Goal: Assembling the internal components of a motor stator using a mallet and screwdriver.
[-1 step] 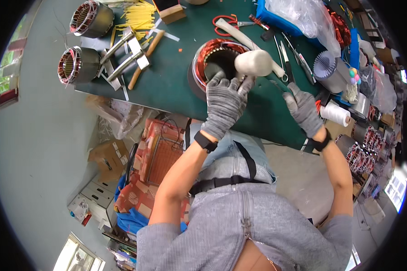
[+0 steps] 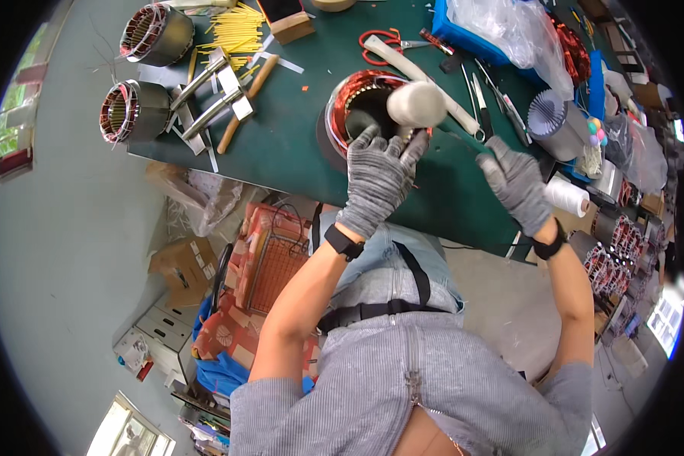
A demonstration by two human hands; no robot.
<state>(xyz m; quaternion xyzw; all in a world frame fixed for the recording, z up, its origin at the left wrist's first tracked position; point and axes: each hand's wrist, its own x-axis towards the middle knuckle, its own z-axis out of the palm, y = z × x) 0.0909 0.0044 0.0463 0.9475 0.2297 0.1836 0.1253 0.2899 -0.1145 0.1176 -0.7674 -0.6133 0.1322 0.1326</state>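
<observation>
A mallet (image 2: pixel 416 104) is hanging over a copper-wound stator (image 2: pixel 340 114), the work seemingly midway.
The left hand (image 2: pixel 378 182) is resting on the stator's near rim (whether its grip is holding anything, I cannot tell), while the right hand (image 2: pixel 515 182) is gripping the mallet's handle. Coils (image 2: pixel 363 79) are already sitting inside; how much is remaining is not showing. The green tabletop (image 2: pixel 289 144) is carrying the stator, red-handled scissors (image 2: pixel 372 49) and yellow strips (image 2: pixel 239 29), with two more stators (image 2: pixel 150 112) sitting leftward; beyond, a pale wall (image 2: pixel 61 251) is rising.
</observation>
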